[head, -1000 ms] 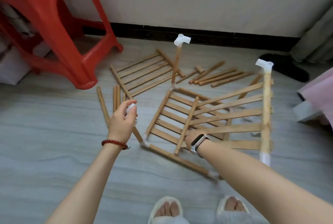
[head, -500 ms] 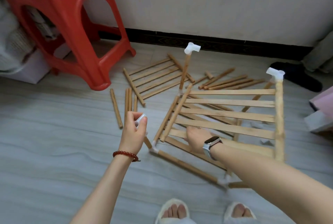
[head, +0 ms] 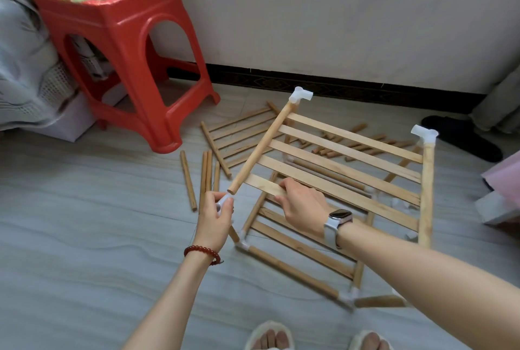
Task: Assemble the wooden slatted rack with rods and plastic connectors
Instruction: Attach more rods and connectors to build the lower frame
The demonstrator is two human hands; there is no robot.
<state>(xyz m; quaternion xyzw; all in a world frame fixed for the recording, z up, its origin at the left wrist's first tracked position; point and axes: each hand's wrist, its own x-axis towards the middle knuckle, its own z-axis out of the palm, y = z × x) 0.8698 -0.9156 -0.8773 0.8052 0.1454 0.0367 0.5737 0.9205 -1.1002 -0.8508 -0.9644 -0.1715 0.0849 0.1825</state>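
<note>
My right hand (head: pixel 302 206) grips the nearest slat of a wooden slatted panel (head: pixel 346 158) and holds it tilted above the floor. White plastic connectors cap the panel's two far rod ends (head: pixel 301 95) (head: pixel 425 134). My left hand (head: pixel 215 216) pinches a loose white connector (head: pixel 222 203) just below the bare near end of the panel's left rod (head: pixel 261 150). Underneath lies a second slatted panel (head: pixel 298 245) on the floor, with white connectors at its corners (head: pixel 243 245).
A red plastic stool (head: pixel 123 48) stands at the left. Loose rods (head: pixel 197 178) and a third slatted panel (head: pixel 239 136) lie on the floor toward the wall. More short rods (head: pixel 365 144) lie farther right. A dark slipper (head: pixel 461 136) is at the right; my slippered feet (head: pixel 270 335) are at the bottom.
The right hand has lifted and turned the slatted panel so its left rod end points at the left hand. The left hand with the connector has moved up to that rod end.
</note>
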